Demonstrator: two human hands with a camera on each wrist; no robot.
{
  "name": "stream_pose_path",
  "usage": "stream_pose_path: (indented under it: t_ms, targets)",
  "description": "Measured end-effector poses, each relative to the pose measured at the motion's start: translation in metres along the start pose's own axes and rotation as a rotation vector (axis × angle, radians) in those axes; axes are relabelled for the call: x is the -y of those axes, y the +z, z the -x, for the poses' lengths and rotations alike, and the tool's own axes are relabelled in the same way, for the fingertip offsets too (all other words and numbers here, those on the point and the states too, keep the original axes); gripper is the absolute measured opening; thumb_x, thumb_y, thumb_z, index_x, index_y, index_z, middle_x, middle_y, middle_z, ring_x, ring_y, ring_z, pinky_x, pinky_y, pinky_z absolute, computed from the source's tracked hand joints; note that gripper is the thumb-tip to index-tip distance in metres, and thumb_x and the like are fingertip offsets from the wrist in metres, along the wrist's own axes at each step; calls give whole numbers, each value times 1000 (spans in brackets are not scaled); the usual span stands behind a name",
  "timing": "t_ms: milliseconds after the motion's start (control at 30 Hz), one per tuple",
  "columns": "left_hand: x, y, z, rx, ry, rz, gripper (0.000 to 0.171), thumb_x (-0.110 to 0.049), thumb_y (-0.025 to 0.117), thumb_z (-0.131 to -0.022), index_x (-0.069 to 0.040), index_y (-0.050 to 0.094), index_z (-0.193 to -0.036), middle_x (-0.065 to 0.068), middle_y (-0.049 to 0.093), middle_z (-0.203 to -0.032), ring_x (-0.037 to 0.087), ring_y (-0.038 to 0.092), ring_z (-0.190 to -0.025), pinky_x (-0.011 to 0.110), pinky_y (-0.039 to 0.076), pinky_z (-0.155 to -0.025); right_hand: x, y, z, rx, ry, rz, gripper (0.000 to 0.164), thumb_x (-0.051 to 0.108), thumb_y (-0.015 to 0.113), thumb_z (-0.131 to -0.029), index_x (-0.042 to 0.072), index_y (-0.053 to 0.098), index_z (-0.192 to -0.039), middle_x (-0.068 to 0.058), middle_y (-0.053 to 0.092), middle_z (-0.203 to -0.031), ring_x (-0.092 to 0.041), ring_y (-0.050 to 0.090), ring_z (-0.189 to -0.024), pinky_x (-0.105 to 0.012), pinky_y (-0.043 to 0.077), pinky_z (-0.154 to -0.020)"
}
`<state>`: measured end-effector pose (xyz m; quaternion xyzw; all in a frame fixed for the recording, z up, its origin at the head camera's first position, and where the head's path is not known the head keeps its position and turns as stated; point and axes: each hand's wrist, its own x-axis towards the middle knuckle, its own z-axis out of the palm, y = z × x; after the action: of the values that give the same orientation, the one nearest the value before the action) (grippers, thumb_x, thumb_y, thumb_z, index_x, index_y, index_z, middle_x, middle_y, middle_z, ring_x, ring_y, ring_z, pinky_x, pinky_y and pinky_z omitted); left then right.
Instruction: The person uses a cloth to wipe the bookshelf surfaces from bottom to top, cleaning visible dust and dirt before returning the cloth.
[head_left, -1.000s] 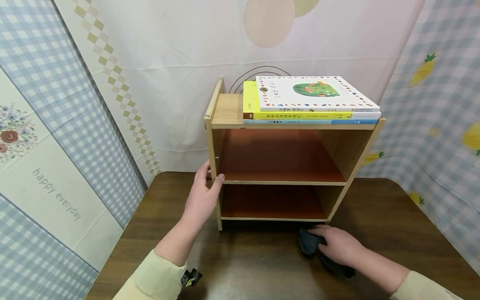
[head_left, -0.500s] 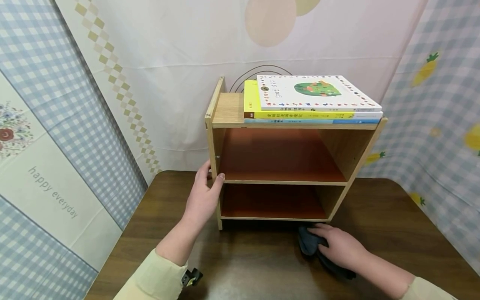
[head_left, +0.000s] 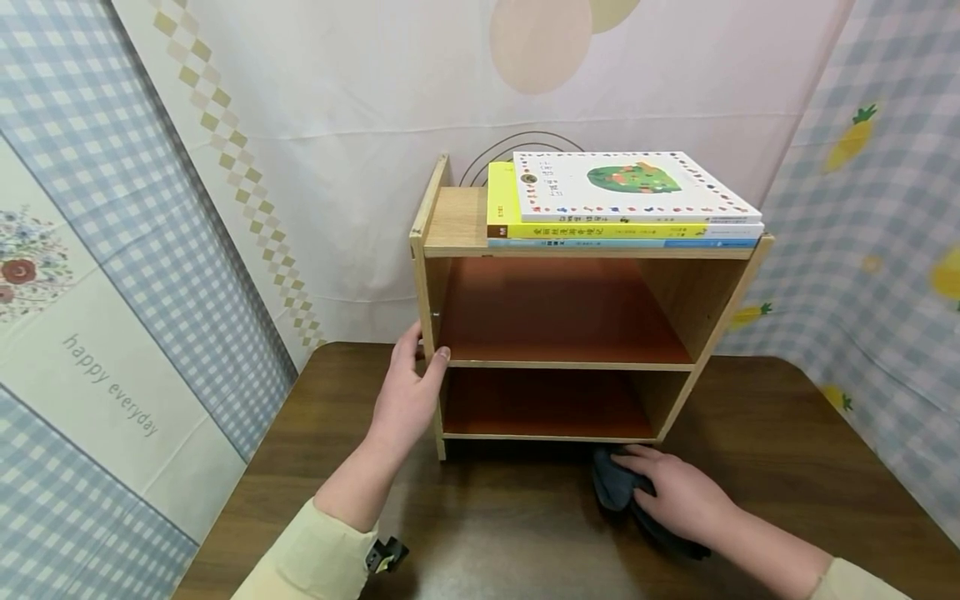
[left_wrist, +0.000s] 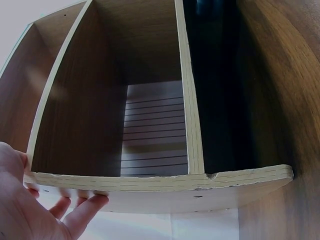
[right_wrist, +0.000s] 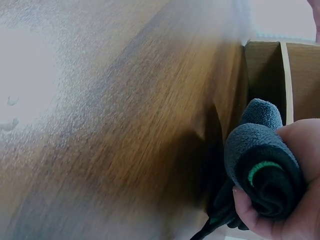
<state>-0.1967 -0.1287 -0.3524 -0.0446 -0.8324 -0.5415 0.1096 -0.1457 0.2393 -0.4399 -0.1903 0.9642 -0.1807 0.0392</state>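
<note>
A small wooden shelf unit [head_left: 570,365] with reddish-brown boards stands on the table. My left hand [head_left: 405,392] grips the front edge of its left side panel, thumb in front and fingers behind; the left wrist view shows these fingers [left_wrist: 85,215] against the panel's outer face. At the lower right corner of the shelf, my right hand [head_left: 686,496] holds a bunched dark grey-blue cloth [head_left: 617,483] low at the front of the bottom board. In the right wrist view the cloth [right_wrist: 255,145] looks fuzzy, with a green edge, and its tail hangs below the hand.
Several stacked books [head_left: 622,196], white on top, then yellow and blue, lie on the shelf's top board. The brown wooden table [head_left: 517,525] extends around the shelf. Patterned fabric curtains [head_left: 360,108] hang close behind and at both sides.
The right hand and cloth have shifted very slightly left along the shelf's lower front. My left hand stays in its place on the side panel.
</note>
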Motion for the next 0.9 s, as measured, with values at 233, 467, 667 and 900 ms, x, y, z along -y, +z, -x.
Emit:
stream_pose_path:
  t_ms: [233, 467, 667, 900]
  targets:
    - [0, 0, 0, -3, 9, -4, 55, -46, 50, -101, -32, 32, -152, -6, 37, -146, 19, 45, -123, 46, 46, -89, 5, 0, 0, 7, -20, -48, 46, 8, 67, -89, 13, 62, -135, -20, 48, -146, -1, 40, -51, -25, 35, -46]
    - [-1, 1, 0, -10, 7, -4, 56, -46, 50, -101, -32, 32, -152, -7, 37, -146, 18, 45, -124, 47, 46, -90, 10, 2, -1, 1, -46, -59, 47, 8, 66, -90, 14, 61, -136, -18, 47, -147, -3, 36, -46, -24, 35, -45]
    - [0, 1, 0, -14, 6, -3, 55, -46, 50, -101, -32, 33, -151, -7, 38, -144, 18, 45, -121, 46, 46, -89, 15, 5, -5, 14, -77, -77, 46, 8, 64, -91, 13, 60, -137, -20, 46, -147, -3, 35, -44, -24, 35, -44]
    - [-1, 2, 0, -15, -1, -1, 54, -46, 50, -101, -33, 33, -150, -7, 37, -144, 18, 46, -121, 45, 46, -88, 19, 9, -11, 5, -102, -79, 46, 7, 64, -90, 12, 61, -136, -20, 47, -146, -2, 34, -43, -24, 35, -45]
